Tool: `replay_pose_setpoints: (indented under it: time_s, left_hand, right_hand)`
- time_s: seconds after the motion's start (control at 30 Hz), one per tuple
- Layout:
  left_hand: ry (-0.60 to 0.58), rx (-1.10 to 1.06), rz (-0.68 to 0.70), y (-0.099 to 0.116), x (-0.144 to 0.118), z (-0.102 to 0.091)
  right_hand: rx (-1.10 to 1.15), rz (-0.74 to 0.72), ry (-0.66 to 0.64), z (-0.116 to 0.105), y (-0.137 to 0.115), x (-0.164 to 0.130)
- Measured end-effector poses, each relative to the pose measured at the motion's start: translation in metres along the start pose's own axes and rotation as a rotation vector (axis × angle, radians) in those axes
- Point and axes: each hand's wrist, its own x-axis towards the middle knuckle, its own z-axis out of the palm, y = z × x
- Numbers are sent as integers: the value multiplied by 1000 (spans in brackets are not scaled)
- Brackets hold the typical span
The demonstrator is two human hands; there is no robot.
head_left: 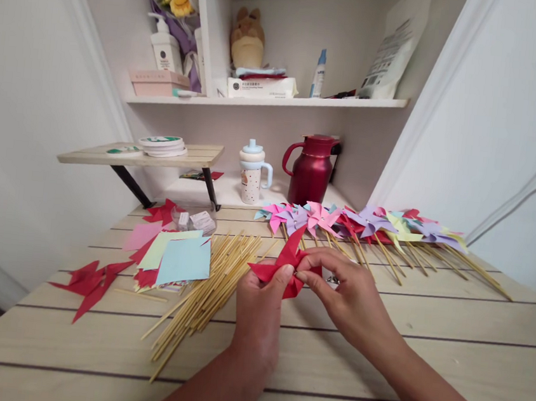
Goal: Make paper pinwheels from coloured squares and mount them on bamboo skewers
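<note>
Red folded paper pinwheel [284,267], both hands pinching

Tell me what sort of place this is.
Probably a home craft corner, not a workshop. A wooden table carries a row of finished paper pinwheels and loose bamboo sticks, while the shelf behind holds household things: a plush toy and a lotion bottle.

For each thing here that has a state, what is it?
Red pinwheel: partly folded, pinched by left hand and right hand.
Sticks: loose pile.
Finished pinwheels: lying in a row.
Paper squares: flat, stacked.
Red jug: lid shut.
Cup: lidded, upright.
</note>
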Motion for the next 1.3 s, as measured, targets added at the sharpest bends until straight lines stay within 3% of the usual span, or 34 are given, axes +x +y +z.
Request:
replay_pose_setpoints:
  time_s: [0.33, 0.7, 0.97, 1.3]
  left_hand:
    - [-4, 19, 17, -4, 0, -3]
    - [30, 173, 81, 3, 2, -2]
    - [2, 160, 90, 2, 0, -2]
    - [8, 182, 150, -1, 1, -3]
  right_hand:
    - [82, 33, -31, -3, 2, 0]
    - [19, 7, -54, -6, 4, 1]
    - [-28, -19, -16, -6, 5, 1]
    - [81, 29, -54, -6, 3, 4]
